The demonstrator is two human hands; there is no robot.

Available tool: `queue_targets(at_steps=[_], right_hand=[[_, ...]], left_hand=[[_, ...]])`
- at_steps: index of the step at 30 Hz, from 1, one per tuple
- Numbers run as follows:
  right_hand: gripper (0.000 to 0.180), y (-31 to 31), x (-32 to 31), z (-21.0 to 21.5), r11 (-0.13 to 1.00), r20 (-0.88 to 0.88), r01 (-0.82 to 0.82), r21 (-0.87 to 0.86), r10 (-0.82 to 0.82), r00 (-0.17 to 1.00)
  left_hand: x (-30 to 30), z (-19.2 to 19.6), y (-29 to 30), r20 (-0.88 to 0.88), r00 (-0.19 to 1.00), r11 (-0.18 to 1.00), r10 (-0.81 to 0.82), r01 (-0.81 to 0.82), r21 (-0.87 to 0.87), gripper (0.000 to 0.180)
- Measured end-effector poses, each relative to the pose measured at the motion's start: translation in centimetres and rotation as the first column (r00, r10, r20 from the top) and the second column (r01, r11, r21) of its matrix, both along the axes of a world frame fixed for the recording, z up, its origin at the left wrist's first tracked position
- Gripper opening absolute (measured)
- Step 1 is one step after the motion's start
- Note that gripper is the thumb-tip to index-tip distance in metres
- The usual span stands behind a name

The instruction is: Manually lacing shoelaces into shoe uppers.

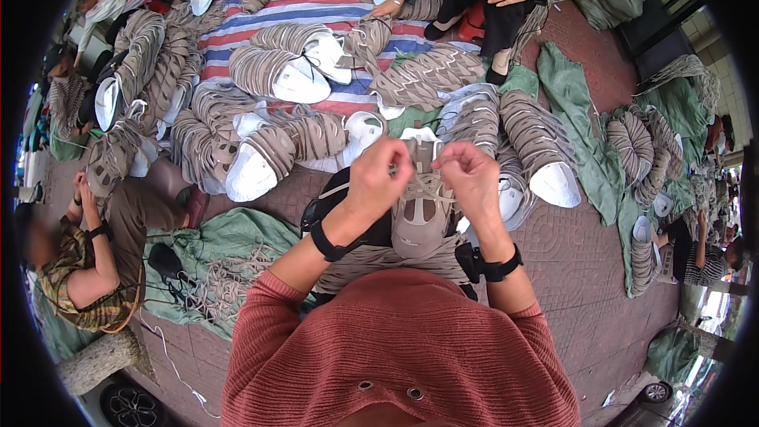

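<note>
While the brown shoe point(418, 233), likely light, bendy and best held by its sides, is being rested before the red jumper point(403, 332), fingers of the left hand point(378, 178) and right hand point(472, 180) are being pinched closed near its soft lace point(429, 188), any hold too blurry to tell.
</note>
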State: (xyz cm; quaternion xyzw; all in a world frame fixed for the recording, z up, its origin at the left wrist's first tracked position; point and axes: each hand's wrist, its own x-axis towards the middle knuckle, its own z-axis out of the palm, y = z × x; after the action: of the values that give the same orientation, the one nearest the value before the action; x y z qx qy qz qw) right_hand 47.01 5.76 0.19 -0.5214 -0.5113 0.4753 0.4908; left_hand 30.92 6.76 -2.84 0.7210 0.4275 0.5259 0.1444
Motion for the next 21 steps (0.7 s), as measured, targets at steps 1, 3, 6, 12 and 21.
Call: queue_targets(at_steps=[1,3,6,12,21], right_hand=[[0.005,0.3,0.4,0.5,0.995,-0.123,0.021,-0.1,-0.033,0.992],[0.006,0.6,0.9,0.4,0.995,-0.113,-0.001,-0.104,-0.011,0.994],[0.007,0.5,0.5,0.7,0.992,0.213,-0.091,0.088,0.07,0.975],[0.008,0.2,-1.0,0.1,0.901,0.553,-0.213,0.378,-0.035,0.832],[0.006,0.6,0.3,-2.0,0.965,0.433,-0.22,0.14,0.14,0.891]], left_hand=[[-0.1,-0.1,0.3,0.177,0.983,0.981,0.057,-0.022,-0.194,0.018],[-0.2,0.1,0.6,0.16,0.987,0.987,0.008,0.018,-0.162,0.017],[-0.6,1.4,0.4,0.071,0.992,0.992,-0.107,0.111,-0.053,0.016],[-0.7,-0.3,-0.2,-0.07,0.993,0.984,-0.099,0.108,0.141,0.015],[-0.5,-1.0,-0.5,-0.148,0.986,0.965,-0.073,0.108,0.241,0.02]])
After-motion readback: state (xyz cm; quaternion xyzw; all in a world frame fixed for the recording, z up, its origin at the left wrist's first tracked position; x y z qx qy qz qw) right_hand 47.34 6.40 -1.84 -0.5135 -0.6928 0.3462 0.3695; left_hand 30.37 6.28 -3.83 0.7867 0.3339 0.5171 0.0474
